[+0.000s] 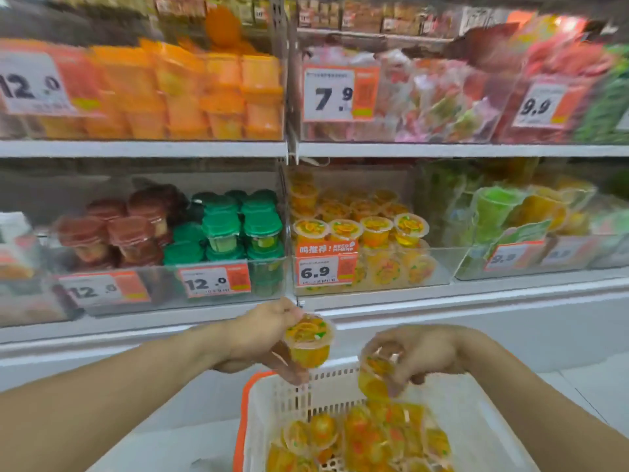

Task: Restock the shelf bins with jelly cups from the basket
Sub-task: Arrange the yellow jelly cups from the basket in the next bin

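Left hand (262, 332) fingers gripping jelly cup (308, 340), right hand (420, 356) apparently pinching second cup (374, 378) above basket (476, 413)

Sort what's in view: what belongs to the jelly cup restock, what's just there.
Job:
left hand holding a jelly cup
right hand holding another cup
basket of cups
6.9 bin of matching cups

Just there:
green-lid cups
brown-lid cups
orange tubs
7.9 tag
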A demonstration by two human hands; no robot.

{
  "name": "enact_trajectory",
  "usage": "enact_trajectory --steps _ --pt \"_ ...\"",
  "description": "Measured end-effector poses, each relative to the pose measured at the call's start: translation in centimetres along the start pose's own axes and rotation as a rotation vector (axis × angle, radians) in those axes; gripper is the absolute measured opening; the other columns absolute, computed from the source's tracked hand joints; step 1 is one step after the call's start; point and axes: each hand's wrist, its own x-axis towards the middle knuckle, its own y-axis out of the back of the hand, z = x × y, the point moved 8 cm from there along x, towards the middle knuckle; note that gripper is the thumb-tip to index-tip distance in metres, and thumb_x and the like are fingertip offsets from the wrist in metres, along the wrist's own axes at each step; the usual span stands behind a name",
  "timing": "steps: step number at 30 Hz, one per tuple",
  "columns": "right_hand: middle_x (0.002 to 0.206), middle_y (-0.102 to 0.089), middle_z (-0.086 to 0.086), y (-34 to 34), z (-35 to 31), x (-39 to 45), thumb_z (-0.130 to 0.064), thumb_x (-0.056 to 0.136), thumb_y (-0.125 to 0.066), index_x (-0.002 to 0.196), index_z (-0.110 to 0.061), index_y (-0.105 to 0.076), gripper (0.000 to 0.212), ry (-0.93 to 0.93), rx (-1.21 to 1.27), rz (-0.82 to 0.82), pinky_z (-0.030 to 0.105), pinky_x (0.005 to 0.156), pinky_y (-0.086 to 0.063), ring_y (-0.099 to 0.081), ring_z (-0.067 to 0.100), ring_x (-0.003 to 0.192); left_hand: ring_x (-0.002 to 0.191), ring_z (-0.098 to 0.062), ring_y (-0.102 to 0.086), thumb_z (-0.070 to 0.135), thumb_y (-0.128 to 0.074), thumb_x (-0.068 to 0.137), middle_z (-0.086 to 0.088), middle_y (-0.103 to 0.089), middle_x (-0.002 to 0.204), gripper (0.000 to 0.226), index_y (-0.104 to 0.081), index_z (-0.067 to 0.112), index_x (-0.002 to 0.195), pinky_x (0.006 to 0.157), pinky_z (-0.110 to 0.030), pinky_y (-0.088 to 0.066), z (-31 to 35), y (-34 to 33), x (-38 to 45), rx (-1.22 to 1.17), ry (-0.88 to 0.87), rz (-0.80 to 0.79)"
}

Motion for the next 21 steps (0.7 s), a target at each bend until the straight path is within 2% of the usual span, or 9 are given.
enact_trajectory --steps 4,9,12,15,18,21 --pt "0.108 -0.064 0.001 5.2 -5.4 -4.9 -0.017 0.060 -0.086 0.127 -0.018 -0.062 0.071 0.149 0.081 0.051 0.023 0.057 -0.040 -0.056 0.016 0.083 0.063 -0.035 -0.064 0.043 -0.040 0.104 -0.025 -0.062 0.080 0.053 -0.059 -0.005 0.118 0.071 -0.050 -0.059 3.1 -1.0 -1.3 -0.309 -0.047 -0.052" --pt "0.089 -0.071 0.008 9.3 -9.6 -5.5 -0.013 0.055 -0.091 0.121 -0.005 -0.057 0.075 0.349 0.371 0.394 0.024 0.053 -0.042 -0.060 0.016 0.070 0.057 -0.031 -0.060 0.046 -0.041 0.104 -0.021 -0.061 0.072 0.055 -0.065 -0.003 0.111 0.065 -0.046 -0.058 4.3 -0.7 -0.4 -0.514 -0.077 0.135" --pt "0.100 -0.074 0.006 10.9 -12.2 -3.7 -0.023 0.044 -0.101 0.116 -0.014 -0.059 0.083 0.394 0.365 0.685 0.026 0.057 -0.050 -0.069 0.014 0.081 0.055 -0.028 -0.059 0.047 -0.038 0.104 -0.022 -0.064 0.074 0.054 -0.065 0.001 0.113 0.066 -0.045 -0.058 4.8 -0.1 -0.1 -0.582 -0.078 0.242" --pt "0.102 -0.069 -0.005 12.1 -14.9 -2.3 -0.030 0.054 -0.097 0.116 -0.022 -0.060 0.073 0.450 0.373 0.899 0.025 0.067 -0.054 -0.067 0.010 0.090 0.054 -0.028 -0.057 0.045 -0.035 0.105 -0.027 -0.066 0.082 0.056 -0.067 -0.001 0.110 0.062 -0.043 -0.056 5.5 0.0 -0.2 -0.616 -0.081 0.256" --pt "0.110 -0.065 -0.008 12.8 -17.1 -0.5 -0.036 0.060 -0.093 0.126 -0.024 -0.057 0.076 0.478 0.243 0.990 0.020 0.069 -0.050 -0.063 0.010 0.097 0.054 -0.029 -0.054 0.040 -0.037 0.105 -0.025 -0.063 0.080 0.052 -0.067 -0.003 0.108 0.062 -0.042 -0.054 5.7 -0.2 -0.2 -0.623 -0.090 0.277" --pt "0.126 -0.064 0.002 13.3 -17.6 2.3 -0.039 0.064 -0.091 0.135 -0.014 -0.055 0.083 0.421 0.098 1.003 0.028 0.085 -0.054 -0.061 0.018 0.112 0.053 -0.030 -0.053 0.037 -0.041 0.103 -0.025 -0.063 0.077 0.050 -0.068 -0.005 0.105 0.060 -0.041 -0.053 5.8 -0.6 0.0 -0.644 -0.084 0.306"
